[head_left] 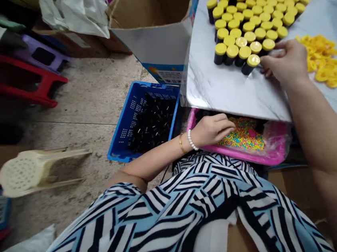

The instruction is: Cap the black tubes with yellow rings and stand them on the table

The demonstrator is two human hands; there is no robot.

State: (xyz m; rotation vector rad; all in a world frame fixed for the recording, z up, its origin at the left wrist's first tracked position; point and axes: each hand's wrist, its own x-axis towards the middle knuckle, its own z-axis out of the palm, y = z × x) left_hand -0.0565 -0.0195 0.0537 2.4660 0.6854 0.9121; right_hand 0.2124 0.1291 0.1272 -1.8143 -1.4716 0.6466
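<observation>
The right hand (290, 63) has its fingers curled inward at the foremost black tube (250, 66), which tilts at its nine o'clock; whether they grip or touch it cannot be told. This tube is a smooth, slim cylinder with a glossy round yellow cap. Matching capped tubes (249, 37) crowd the marbled worktop (205, 78) at eleven o'clock, and thin, curved yellow pieces (325, 55) lie heaped at three. At eight o'clock, the left hand (212, 130) bends over tiny multicoloured beads (243, 136) in a pink basin (250, 158), its finger closure unclear.
</observation>
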